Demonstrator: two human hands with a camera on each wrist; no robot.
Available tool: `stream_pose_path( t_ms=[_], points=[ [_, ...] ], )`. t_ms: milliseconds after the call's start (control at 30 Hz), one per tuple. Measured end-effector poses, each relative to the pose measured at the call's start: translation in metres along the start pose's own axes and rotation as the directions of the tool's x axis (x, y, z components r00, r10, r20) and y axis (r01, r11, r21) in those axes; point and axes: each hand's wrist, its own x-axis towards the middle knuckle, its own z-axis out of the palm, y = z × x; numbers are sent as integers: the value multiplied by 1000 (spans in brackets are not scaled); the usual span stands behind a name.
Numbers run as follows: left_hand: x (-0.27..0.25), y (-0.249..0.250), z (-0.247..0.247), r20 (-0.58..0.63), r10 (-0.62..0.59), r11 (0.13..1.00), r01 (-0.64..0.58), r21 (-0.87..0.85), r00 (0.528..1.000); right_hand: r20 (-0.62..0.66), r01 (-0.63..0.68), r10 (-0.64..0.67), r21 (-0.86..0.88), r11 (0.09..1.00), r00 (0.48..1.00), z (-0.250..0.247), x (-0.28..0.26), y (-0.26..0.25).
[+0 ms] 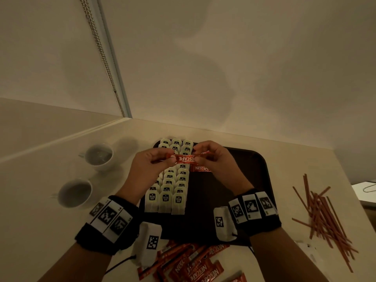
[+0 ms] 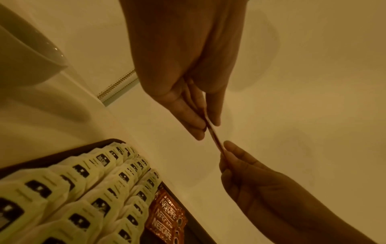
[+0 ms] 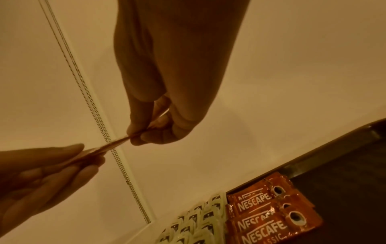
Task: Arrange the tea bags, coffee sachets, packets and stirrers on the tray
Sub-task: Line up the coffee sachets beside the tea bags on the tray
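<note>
Red foil sachet point(image 1: 184, 158) held level above the tray point(image 1: 250, 180), one end pinched by the left hand point(image 1: 151, 165), the other by the right hand point(image 1: 213, 159). Pulled taut between thumb and fingertips on both sides, probably to flatten it and square it before laying it down. Seen edge-on from both wrist views, a thin strip stretched from hand to hand. Neither hand wrapped round anything else.

Kept over the far half of the tray, just above the spot where other sachets point(image 3: 269, 217) already lay flat, side by side, labels up, against the right flank of the tea bags point(image 1: 173, 192). Likely meant as the next piece in that red row, hence the matching lengthwise hold.

Dark tray set near the middle of the counter point(image 1: 234, 135), toward its near edge. Left portion filled with tea bags in three neat columns, overlapped like shingles from far rim to near rim. Right portion mostly bare apart from the few sachets at the far end.

Loose sachets point(image 1: 195, 263) heaped off the tray at the near edge of the counter, not yet sorted. Stirrers point(image 1: 323, 212) scattered toward the right edge, also off the tray. Two white cups point(image 1: 85, 178) toward the left edge, contents too dim to tell.
</note>
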Motion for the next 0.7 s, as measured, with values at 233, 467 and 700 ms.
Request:
stream_pose_path(
  t_ms=[233, 467, 700],
  points=[
    [0, -2, 8, -95, 43, 997, -48, -58, 995, 64, -37, 38, -9, 999, 997, 14, -8, -8],
    [-1, 2, 15, 65, 72, 995, -77, 68, 995, 80, -40, 25, 188, 981, 996, 26, -14, -24],
    [-3, -6, 15, 79, 49, 997, -53, 57, 996, -137, -39, 63, 174, 984, 989, 24, -8, -18]
  ],
)
